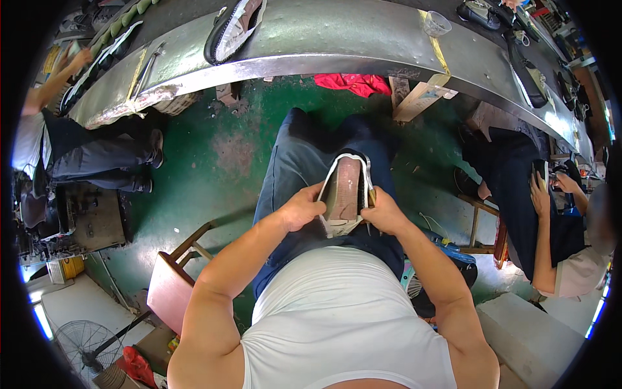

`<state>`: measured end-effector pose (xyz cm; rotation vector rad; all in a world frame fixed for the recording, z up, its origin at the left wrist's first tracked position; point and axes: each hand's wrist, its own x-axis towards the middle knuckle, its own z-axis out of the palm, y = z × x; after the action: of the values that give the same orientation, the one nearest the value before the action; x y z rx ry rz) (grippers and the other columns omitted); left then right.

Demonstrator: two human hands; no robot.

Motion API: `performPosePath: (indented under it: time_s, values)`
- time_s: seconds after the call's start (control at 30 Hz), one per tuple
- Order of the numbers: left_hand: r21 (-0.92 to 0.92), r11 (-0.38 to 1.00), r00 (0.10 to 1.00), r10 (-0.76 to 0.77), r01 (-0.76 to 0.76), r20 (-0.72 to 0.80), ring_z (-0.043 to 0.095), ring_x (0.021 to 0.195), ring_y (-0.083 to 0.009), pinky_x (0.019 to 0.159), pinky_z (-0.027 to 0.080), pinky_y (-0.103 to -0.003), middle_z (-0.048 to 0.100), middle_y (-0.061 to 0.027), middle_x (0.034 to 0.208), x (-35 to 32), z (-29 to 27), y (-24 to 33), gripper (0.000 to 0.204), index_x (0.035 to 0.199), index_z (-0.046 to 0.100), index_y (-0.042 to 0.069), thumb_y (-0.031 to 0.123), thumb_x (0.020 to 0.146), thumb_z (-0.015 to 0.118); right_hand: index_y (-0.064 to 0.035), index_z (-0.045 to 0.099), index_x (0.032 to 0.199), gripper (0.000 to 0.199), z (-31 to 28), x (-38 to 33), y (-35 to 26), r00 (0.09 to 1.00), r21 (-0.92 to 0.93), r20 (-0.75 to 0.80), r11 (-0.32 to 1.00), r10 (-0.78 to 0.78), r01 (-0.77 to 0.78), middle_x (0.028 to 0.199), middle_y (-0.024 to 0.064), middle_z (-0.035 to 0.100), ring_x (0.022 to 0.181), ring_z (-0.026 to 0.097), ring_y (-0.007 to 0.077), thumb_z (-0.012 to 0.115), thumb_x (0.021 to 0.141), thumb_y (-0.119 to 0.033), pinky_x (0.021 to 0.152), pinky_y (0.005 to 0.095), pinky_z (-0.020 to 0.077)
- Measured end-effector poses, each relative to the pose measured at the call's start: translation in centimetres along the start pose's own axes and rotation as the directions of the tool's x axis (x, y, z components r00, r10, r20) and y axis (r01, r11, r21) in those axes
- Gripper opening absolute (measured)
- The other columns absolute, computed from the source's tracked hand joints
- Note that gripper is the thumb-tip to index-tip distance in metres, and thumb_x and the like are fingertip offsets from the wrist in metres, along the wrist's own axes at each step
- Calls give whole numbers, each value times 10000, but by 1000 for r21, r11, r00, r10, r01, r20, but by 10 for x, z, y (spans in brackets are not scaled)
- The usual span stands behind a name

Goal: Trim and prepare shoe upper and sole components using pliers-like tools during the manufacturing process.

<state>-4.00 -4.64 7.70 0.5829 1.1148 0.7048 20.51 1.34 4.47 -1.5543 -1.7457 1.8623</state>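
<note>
One head-worn fisheye view; it faces steeply down, close above the white top [343, 318].

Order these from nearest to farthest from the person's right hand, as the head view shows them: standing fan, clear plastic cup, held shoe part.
From the right hand:
1. Held shoe part: touching, just left of it.
2. Clear plastic cup: ahead, on the metal bench.
3. Standing fan: far lower left.

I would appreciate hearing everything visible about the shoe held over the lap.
The shoe looks unfinished: a long pinkish-brown panel framed by a whitish, fabric-looking edge, no outsole visible. Its rounded end points forward, over the lap. The left hand and right hand grip its sides.
</note>
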Motion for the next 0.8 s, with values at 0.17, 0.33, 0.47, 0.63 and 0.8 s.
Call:
performPosePath:
  time_s: [0.17, 0.33, 0.47, 0.63, 0.8]
  values:
    - [187, 973, 990, 125, -134, 59, 371, 1410, -239, 1173, 277, -334, 408, -153, 1511, -4, 10, -15, 1009, 1596, 119, 55, 104, 769, 695, 25, 548, 1130, 336, -25, -52, -49, 994, -164, -83, 983, 73, -86, 865, 195, 683, 783, 685, 352, 634, 925, -227, 728, 413, 533]
    - [563, 825, 989, 117, -46, -92, 315, 1462, -339, 1198, 253, -339, 280, -276, 1572, -8, 23, -22, 1140, 1556, 16, -67, 217, 755, 776, 10, 537, 1245, 380, -49, -85, -70, 972, -555, 235, 817, -24, 154, 875, 197, 701, 850, 667, 437, 596, 945, -216, 786, 480, 520]
    - [600, 794, 980, 184, -102, -77, 356, 1436, -296, 1184, 264, -325, 349, -238, 1544, -5, 25, -40, 1098, 1564, -10, -49, 158, 804, 756, 25, 555, 1202, 337, -37, -80, -69, 855, -689, 312, 521, -415, 504, 914, 175, 697, 883, 664, 426, 596, 914, -146, 796, 465, 540]
    - [-126, 963, 971, 235, -237, -32, 246, 1487, -274, 1201, 213, -317, 210, -229, 1611, -3, 23, -60, 853, 1564, 10, -53, 224, 956, 539, 22, 595, 1073, 248, -29, -64, -98, 921, -884, 387, 270, -37, 382, 935, 164, 689, 879, 667, 387, 624, 895, -148, 763, 460, 540]
    - [111, 974, 865, 227, -199, -447, 342, 1444, -279, 1176, 261, -322, 384, -211, 1542, 17, 34, -69, 688, 1530, 275, -51, 469, 1079, 265, 5, 624, 964, 197, -4, -57, -44, 903, -750, 305, 508, -302, 423, 842, 207, 670, 791, 679, 364, 634, 870, -167, 698, 463, 537]
